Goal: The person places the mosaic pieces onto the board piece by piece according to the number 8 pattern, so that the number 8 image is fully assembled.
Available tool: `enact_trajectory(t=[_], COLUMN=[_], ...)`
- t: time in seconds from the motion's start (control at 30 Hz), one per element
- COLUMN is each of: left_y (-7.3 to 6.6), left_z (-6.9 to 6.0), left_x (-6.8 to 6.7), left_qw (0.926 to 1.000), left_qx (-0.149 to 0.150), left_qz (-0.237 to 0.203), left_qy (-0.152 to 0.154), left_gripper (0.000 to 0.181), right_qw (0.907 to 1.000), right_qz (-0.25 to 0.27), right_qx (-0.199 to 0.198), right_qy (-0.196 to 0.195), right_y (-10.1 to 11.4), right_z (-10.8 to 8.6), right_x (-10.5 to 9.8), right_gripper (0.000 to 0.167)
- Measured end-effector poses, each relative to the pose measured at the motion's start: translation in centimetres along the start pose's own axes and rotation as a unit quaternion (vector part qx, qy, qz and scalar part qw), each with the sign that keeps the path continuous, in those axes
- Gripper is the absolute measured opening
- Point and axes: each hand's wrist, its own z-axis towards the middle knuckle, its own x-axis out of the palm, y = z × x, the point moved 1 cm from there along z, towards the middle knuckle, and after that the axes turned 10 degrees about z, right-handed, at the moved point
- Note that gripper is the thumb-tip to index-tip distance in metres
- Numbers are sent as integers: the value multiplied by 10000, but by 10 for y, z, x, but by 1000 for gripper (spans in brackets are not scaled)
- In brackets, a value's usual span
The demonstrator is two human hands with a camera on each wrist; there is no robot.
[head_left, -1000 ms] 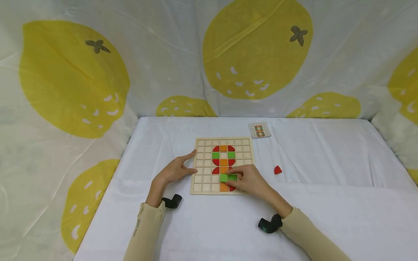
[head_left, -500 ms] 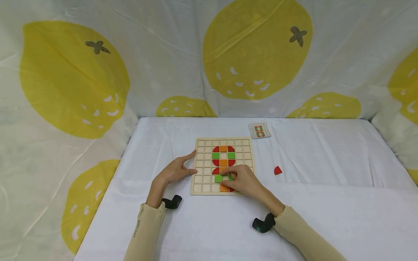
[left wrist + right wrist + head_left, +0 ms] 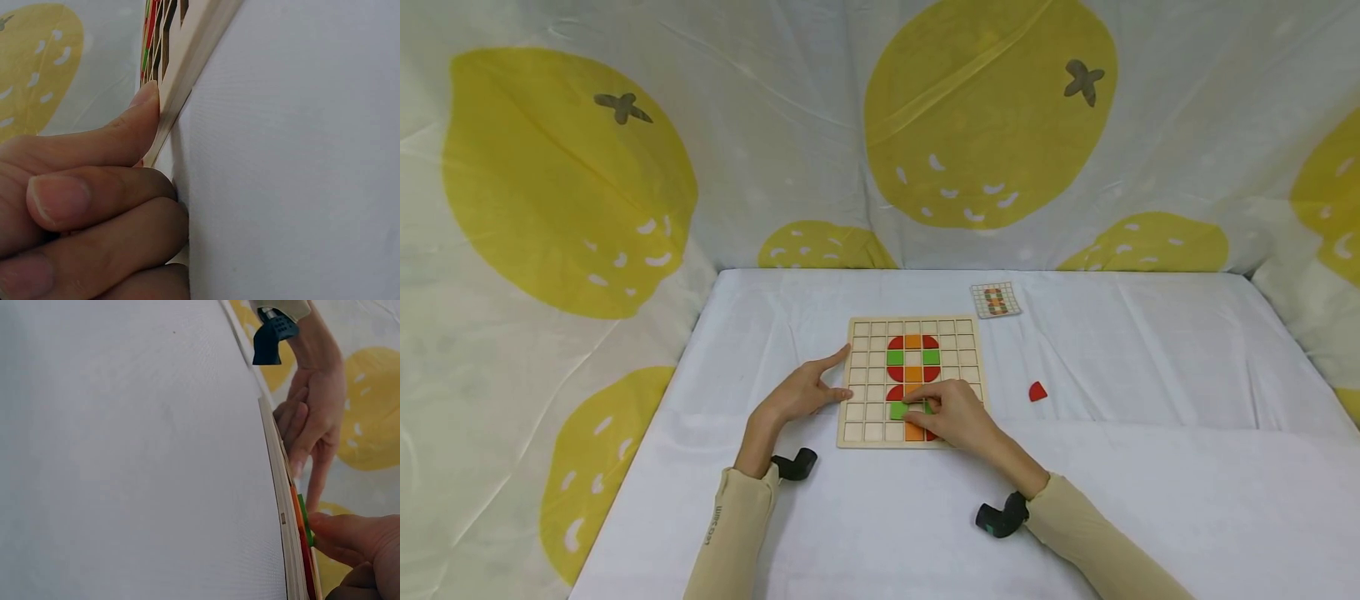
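Note:
My right hand (image 3: 958, 414) is over the lower middle of the wooden grid board (image 3: 874, 411). Between its thumb and forefinger it pinches a green square tile (image 3: 898, 411), which stands slightly raised over the board in the right wrist view. Red rounded tiles (image 3: 895, 374), orange squares (image 3: 913, 342) and green squares fill part of the grid; my right fingers cover some of them. At the board's left edge, my left hand (image 3: 797, 392) rests with thumb and straight forefinger touching the rim. Its other fingers curl loosely in the left wrist view.
A loose red quarter-round tile (image 3: 1037, 392) lies on the white cloth to the right of the board. Behind the board's right corner is a small pattern card (image 3: 996, 300). A lemon-print cloth (image 3: 992, 117) hangs behind the table.
My right hand has shifted left across the board with the green tile, from the middle column to the column left of it. My left hand stays put.

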Motion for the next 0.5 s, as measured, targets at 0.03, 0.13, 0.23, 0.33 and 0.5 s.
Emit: enact_trajectory(t=[0.03,0.13,0.23,0.33,0.5], left_y=[0,1,1,2,0], left_z=[0,0,1,0,0], left_x=[0,0,0,0,0], left_qw=[10000,10000,10000,10000,9999], left_qx=[1,23,5,39,119], left_qz=[-2,37,61,68,-6], left_qy=[-2,-18,-23,-24,-42], left_gripper=[85,85,85,85,85], right_qw=[10000,10000,9999,9998,9998], right_qz=[-8,-46,-130,-196,-178], right_qx=[-2,24,65,84,78], right_qy=[-8,-26,-28,-33,-54], right_y=[0,1,2,3,3], right_z=[0,2,3,5,4], right_x=[1,2,4,6,8], right_gripper=[16,17,17,18,18])
